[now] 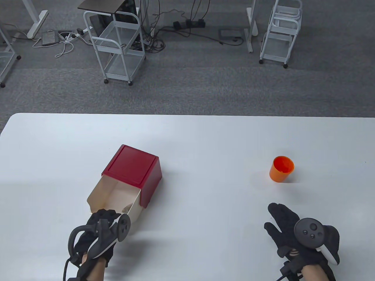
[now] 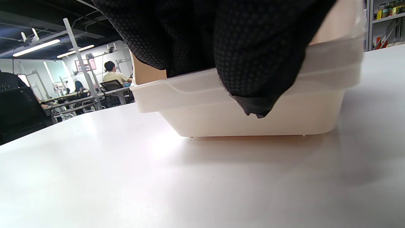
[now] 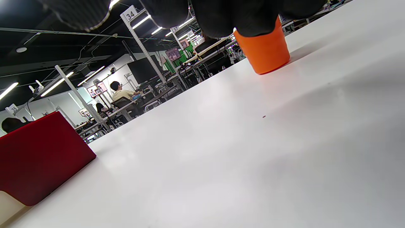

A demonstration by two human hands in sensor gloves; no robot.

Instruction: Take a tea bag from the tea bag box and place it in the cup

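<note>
The tea bag box (image 1: 131,166) is a red sleeve lying on the white table (image 1: 205,137), with its cream drawer (image 1: 112,193) slid out toward me. My left hand (image 1: 102,216) is at the drawer's near end. In the left wrist view its fingers (image 2: 253,63) hang over the drawer's front wall (image 2: 253,123), one on the outside. No tea bag shows clearly. The orange cup (image 1: 281,169) stands upright at the right. My right hand (image 1: 279,218) lies flat and empty on the table just in front of the cup (image 3: 265,50).
The red sleeve (image 3: 41,158) shows at the left of the right wrist view. White wire carts (image 1: 120,44) and cables stand on the floor beyond the table's far edge.
</note>
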